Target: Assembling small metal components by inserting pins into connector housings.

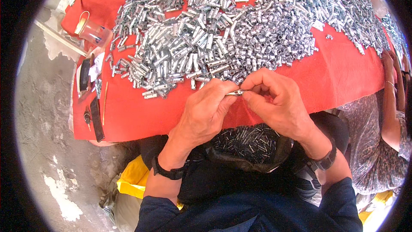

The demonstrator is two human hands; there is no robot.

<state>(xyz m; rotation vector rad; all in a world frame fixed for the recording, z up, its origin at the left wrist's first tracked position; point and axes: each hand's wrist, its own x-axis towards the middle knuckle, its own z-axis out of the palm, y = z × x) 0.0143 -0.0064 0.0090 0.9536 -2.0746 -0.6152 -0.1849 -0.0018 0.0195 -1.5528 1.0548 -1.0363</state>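
held part: small silver metal tube piece (236,92), centre of frame, just below the pile's near edge, over the red felt table cover (343,77)
axis: long axis runs roughly left-right in the picture, spanning the gap between the two hands
left hand (205,114): centre, slightly lower left of the part; thumb and forefinger pinched on its left end
right hand (281,103): just right of centre; fingertips curled in, pinching the right end
nearer hand: neither, both are touching the piece, one per end; hands nearly meet at the fingertips
supply: large heap of loose silver metal tube pieces (240,25) fills the upper centre and upper right, right above the hands, near edge just beside the knuckles
catch: dark lap bag with sorted small metal pieces (251,139) directly below the hands, lower centre
wrists: black watch-type bands, left (169,172), right (326,161)
left edge clutter: clear plastic cup (95,33) upper left; dark flat tools (96,119) at cloth's left edge
other person: patterned-sleeve arm (388,103) at far right, well apart from both hands
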